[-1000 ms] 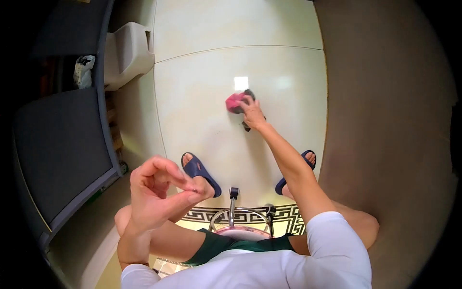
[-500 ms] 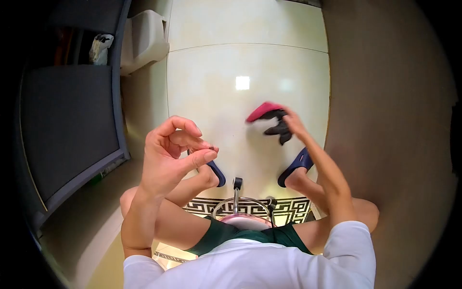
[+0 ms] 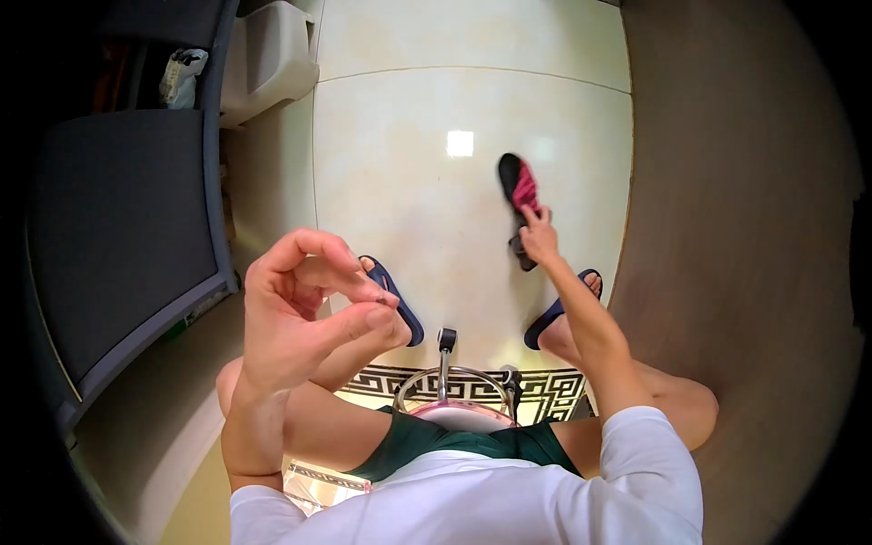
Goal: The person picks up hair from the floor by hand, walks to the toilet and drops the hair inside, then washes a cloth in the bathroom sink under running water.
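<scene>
My left hand [image 3: 304,304] is raised at the left, palm side showing. Its thumb and index finger pinch a tiny dark bit [image 3: 382,300], too small to name. Out over the floor, my right hand [image 3: 538,238] grips a black-and-pink shoe [image 3: 524,188] near its rear end. The shoe's dark, rounded end points away from me, and its pink part faces right. My fingers cover part of the shoe's middle. Whether the shoe touches the floor, I cannot tell.
Blue slippers, one on the left [image 3: 397,300] and one on the right [image 3: 550,313], are on my feet. A wheeled stool [image 3: 445,368] is under me. A dark cabinet [image 3: 127,236] and a pale plastic stool [image 3: 272,64] stand left; a brown panel [image 3: 727,209] runs along the right.
The shoe has turned from lying crosswise to pointing away from me, and my right hand has shifted slightly left over it. My left hand has moved a little left, still pinching.
</scene>
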Demonstrator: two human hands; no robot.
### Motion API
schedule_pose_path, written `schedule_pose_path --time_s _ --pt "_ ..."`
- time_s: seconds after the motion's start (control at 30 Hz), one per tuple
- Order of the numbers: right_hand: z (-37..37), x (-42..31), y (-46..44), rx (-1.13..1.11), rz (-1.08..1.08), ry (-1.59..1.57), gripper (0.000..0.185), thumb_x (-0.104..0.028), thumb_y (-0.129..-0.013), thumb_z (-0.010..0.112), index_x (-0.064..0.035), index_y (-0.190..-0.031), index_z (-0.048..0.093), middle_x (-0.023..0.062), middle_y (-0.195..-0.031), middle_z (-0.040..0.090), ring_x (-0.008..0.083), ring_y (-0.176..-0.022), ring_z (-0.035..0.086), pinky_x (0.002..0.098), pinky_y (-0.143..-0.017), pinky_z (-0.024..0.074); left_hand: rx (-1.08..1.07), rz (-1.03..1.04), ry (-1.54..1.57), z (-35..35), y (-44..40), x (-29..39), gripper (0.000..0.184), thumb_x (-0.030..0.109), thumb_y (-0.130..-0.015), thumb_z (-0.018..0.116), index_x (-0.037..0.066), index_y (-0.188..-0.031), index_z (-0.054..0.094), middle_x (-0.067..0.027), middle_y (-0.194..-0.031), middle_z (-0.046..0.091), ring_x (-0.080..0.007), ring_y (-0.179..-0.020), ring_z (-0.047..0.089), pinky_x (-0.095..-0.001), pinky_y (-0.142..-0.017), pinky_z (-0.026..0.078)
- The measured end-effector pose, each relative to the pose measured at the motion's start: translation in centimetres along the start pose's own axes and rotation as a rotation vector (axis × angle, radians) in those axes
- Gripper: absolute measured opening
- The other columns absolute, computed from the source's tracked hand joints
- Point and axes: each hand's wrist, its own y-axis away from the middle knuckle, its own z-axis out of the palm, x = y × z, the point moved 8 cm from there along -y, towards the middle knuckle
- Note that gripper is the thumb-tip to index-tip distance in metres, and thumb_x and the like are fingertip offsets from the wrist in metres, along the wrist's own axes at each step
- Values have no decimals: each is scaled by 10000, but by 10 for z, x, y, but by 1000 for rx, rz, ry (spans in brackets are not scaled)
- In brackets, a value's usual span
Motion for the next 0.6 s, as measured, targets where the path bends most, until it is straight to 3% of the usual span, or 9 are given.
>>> schedule_pose_path --time_s 0.03,0.13,0.2,0.3,0.4,0.47,0.6 --pt "11 -15 5 -31 -48 -17 484 -158 -758 500 -195 -1239 458 186 -1223 388 402 -942 539 468 -822 461 -2 -16 4 1 -1 -1 332 -92 -679 713 22 -923 518 -65 -765 660 -154 -769 663 -241 -716 507" --pt "41 -50 16 -221 -116 -66 475 -153 -768 476 -218 -1238 473 186 -1149 451 388 -981 522 449 -867 438 -7 -50 15 5 -7 1 318 -88 -694 705 19 -927 518 -72 -769 662 -158 -793 661 -245 -728 509" --pt "59 -67 19 -389 -144 -92 454 -145 -774 451 -165 -1223 511 197 -1174 465 369 -1003 521 422 -901 421 4 -52 15 8 -10 5 309 -83 -703 701 18 -930 518 -75 -770 661 -161 -804 660 -250 -734 513" --pt "67 -56 11 -273 -193 -362 448 -153 -765 445 -111 -1198 552 146 -1135 554 298 -938 579 333 -887 435 12 -52 27 16 -13 11 304 -70 -707 704 17 -932 519 -77 -765 660 -160 -800 659 -257 -737 517" --pt "6 -53 11 -451 89 -906 460 -140 -728 464 -31 -1162 572 71 -1021 609 184 -895 568 268 -824 441 -4 -31 13 20 -9 13 301 -72 -708 700 20 -930 518 -75 -755 659 -158 -798 658 -259 -734 517" --pt "-47 -35 -1 -462 54 -927 459 -130 -706 481 5 -1134 578 23 -931 602 122 -863 535 219 -776 429 12 -56 0 19 -7 11 301 -76 -706 696 21 -927 518 -72 -751 659 -157 -795 658 -259 -735 517" --pt "-128 29 -32 -389 114 -836 472 -138 -677 470 6 -1113 578 36 -960 599 131 -843 542 220 -763 437 25 -57 -43 15 -6 3 299 -89 -701 687 25 -918 514 -64 -749 659 -156 -788 659 -259 -737 515"
